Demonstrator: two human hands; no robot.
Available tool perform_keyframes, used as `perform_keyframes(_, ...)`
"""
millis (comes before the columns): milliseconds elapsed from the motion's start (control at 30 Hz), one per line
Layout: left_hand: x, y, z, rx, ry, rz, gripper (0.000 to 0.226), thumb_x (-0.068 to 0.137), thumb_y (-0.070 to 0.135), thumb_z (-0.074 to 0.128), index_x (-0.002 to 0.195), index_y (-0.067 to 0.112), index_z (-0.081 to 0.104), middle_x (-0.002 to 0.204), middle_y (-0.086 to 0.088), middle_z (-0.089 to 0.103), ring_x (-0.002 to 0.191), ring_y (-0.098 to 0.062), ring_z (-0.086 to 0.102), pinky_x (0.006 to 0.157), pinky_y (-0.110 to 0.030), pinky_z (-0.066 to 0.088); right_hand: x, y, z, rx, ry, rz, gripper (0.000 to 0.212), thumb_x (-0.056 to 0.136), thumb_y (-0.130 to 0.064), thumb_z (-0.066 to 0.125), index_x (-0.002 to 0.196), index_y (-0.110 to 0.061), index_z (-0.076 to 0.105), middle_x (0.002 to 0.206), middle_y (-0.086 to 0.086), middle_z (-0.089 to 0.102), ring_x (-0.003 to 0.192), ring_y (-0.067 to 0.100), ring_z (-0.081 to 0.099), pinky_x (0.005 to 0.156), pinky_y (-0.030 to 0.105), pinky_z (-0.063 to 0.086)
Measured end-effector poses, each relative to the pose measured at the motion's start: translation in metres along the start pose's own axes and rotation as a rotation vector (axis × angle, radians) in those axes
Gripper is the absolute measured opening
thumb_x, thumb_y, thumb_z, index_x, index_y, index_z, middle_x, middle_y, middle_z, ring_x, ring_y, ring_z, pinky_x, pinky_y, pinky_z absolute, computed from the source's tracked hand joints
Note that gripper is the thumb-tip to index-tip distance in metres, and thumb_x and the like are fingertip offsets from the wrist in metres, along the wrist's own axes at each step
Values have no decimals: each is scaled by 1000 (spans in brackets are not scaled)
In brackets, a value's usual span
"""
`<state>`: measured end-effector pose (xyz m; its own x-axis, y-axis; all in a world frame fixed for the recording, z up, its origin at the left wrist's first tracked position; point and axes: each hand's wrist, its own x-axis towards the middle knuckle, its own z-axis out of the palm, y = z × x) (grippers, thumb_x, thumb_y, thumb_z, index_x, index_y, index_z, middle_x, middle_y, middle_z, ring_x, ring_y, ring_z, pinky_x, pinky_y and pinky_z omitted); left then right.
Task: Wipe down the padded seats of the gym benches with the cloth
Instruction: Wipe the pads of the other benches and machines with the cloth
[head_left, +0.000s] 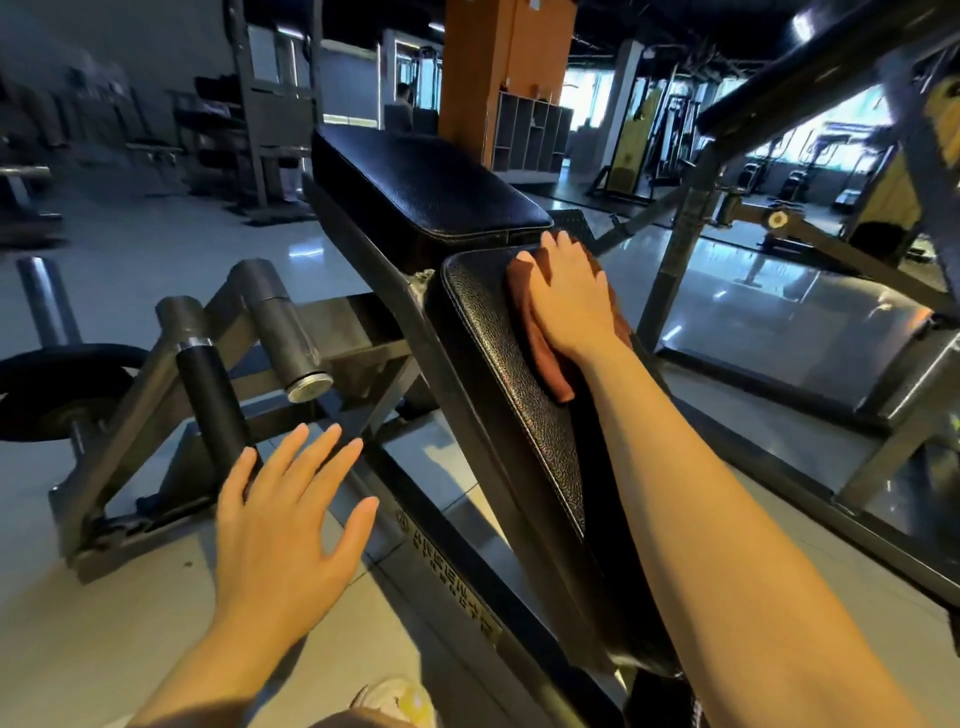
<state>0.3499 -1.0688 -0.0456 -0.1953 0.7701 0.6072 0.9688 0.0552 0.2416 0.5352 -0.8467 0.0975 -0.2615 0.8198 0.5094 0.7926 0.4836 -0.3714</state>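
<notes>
Right grip: the brown cloth (545, 332) is pressed flat under the right hand (569, 296), fingers extended.
Left grip: the left hand (283, 519) is released, fingers spread, lower left.
Cloth place: on the near black padded seat (498, 374), centre frame.

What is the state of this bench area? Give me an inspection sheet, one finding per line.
Surface: near black pad of the bench, textured, tilted; the far black pad sits just beyond it across a narrow gap.
Job's things: brown cloth lies on the near pad's far end, folded, under the right hand.
Clutter: weight plate on a bar at the left; round steel pegs on the frame.
Grippers: right hand presses flat on the cloth; left hand hovers with fingers spread, holding nothing.
Cables: nothing seen.
Surroundings: shiny tiled floor, orange pillar, grey cubby shelf, other gym machines behind.
</notes>
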Motion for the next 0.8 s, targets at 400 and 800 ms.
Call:
perform_keyframes(400, -15, -1, -5, 40, -54, 67, 55, 89, 48, 38, 128, 20, 62, 137, -5, 57, 136, -24, 38, 118, -42, 5, -90, -2, -8, -9, -56, -181, 65, 100, -57, 29, 155, -25, 17, 164, -1, 10, 150, 16, 7, 120, 46, 1)
perform_keyframes(800, -22, -3, 2, 30, 13, 136, 54, 87, 48, 40, 126, 18, 65, 134, -7, 59, 132, -28, 45, 116, -55, 11, -217, 38, -24, 52, -109, 349, 78, 89, -62, 24, 155, -26, 2, 164, -4, -2, 150, 20, -2, 121, 42, -2)
